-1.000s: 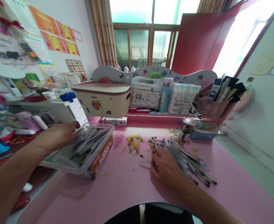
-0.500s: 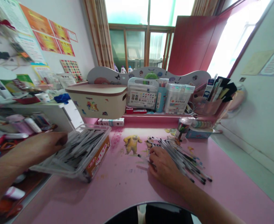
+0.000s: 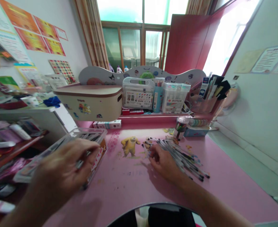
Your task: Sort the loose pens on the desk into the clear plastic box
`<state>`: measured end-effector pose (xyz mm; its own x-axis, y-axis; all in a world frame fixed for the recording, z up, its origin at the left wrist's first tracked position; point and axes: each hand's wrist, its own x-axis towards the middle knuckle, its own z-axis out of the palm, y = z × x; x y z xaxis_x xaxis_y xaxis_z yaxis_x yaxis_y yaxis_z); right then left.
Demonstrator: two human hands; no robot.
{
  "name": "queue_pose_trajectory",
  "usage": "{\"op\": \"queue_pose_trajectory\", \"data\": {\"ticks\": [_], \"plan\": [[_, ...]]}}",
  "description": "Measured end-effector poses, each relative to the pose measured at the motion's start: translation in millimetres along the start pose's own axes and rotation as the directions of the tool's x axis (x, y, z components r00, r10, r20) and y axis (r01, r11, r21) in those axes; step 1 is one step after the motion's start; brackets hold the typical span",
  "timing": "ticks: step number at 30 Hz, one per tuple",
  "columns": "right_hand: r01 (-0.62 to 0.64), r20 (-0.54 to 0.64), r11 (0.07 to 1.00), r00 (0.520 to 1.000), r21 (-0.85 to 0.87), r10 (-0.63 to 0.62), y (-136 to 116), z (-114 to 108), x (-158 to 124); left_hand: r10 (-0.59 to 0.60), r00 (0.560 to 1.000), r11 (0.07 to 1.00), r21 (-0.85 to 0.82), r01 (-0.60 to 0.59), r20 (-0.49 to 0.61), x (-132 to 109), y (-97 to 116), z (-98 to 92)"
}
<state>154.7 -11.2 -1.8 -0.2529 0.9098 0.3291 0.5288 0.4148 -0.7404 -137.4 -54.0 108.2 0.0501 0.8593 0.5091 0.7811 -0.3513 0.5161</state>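
Observation:
My left hand is closed on a bunch of black-and-white pens, held over the near end of a clear plastic box full of the same pens. That box sits at the left edge of the pink desk. My right hand rests with curled fingers on the left end of a loose pile of pens lying on the desk; its fingertips touch pens there.
A cream storage bin stands at the back left. Marker cases and a pen holder line the raised shelf. A small jar and tape rolls sit behind the pile. Cluttered shelves fill the left side.
My left hand came off the far side of the box and moved toward me, now gripping a bunch of pens. My right hand stayed on the pile. The view shifted right.

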Motion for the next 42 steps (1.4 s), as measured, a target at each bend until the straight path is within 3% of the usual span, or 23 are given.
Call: {"op": "queue_pose_trajectory", "data": {"ticks": [3, 6, 9, 12, 15, 19, 22, 26, 29, 33, 37, 42], "plan": [[-0.124, 0.052, 0.915, 0.992, 0.384, 0.112, 3.1, 2.8, 2.2, 0.100, 0.962, 0.980, -0.193, -0.051, 0.255, -10.9, 39.8, 48.5], [-0.233, 0.154, 0.726, 0.973, 0.647, 0.174, 6.6, 4.9, 4.7, 0.076, 0.918, 0.955, -0.293, 0.045, 0.388, -8.6, 50.5, 90.9], [-0.249, 0.178, 0.631, 0.968, 0.735, 0.174, 7.3, 4.6, 6.9, -0.041, 0.896, 0.889, -0.393, 0.234, 0.441, -0.2, 46.7, 118.8], [-0.208, 0.142, 0.609, 0.977, 0.765, 0.157, 6.0, 4.2, 7.6, -0.082, 0.804, 0.713, -0.529, 0.460, 0.589, 5.5, 44.8, 138.0], [-0.200, 0.104, 0.659, 0.978, 0.725, 0.183, 5.4, 4.9, 6.7, -0.041, 0.731, 0.519, -0.611, 0.598, 0.681, 6.8, 45.9, 154.5], [-0.208, 0.043, 0.685, 0.967, 0.698, 0.250, 6.4, 7.0, 5.4, -0.122, 0.772, 0.411, -0.676, 0.611, 0.624, 6.1, 42.8, 168.5], [-0.305, 0.183, 0.660, 0.951, 0.687, 0.249, 5.7, 9.1, 4.7, -0.212, 0.808, 0.394, -0.708, 0.586, 0.550, 3.5, 37.1, 170.9], [-0.325, 0.283, 0.779, 0.939, 0.536, 0.196, -0.6, 9.0, 2.8, -0.291, 0.844, 0.424, -0.730, 0.536, 0.450, -1.9, 32.1, 168.5], [-0.305, 0.330, 0.829, 0.931, 0.469, 0.156, -5.7, 8.2, 1.2, -0.308, 0.811, 0.315, -0.751, 0.580, 0.497, -5.5, 31.7, 168.8], [-0.331, 0.344, 0.812, 0.923, 0.481, 0.172, -5.2, 12.4, -0.2, -0.267, 0.776, 0.199, -0.755, 0.624, 0.571, -11.6, 29.6, 178.1], [-0.317, 0.357, 0.805, 0.923, 0.501, 0.141, -1.2, 16.2, -0.4, -0.275, 0.793, 0.251, -0.756, 0.605, 0.544, -17.2, 24.1, 186.2], [-0.317, 0.375, 0.798, 0.919, 0.512, 0.125, -2.4, 13.7, 0.1, -0.291, 0.844, 0.347, -0.773, 0.532, 0.451, -18.3, 26.8, 182.1]]}}
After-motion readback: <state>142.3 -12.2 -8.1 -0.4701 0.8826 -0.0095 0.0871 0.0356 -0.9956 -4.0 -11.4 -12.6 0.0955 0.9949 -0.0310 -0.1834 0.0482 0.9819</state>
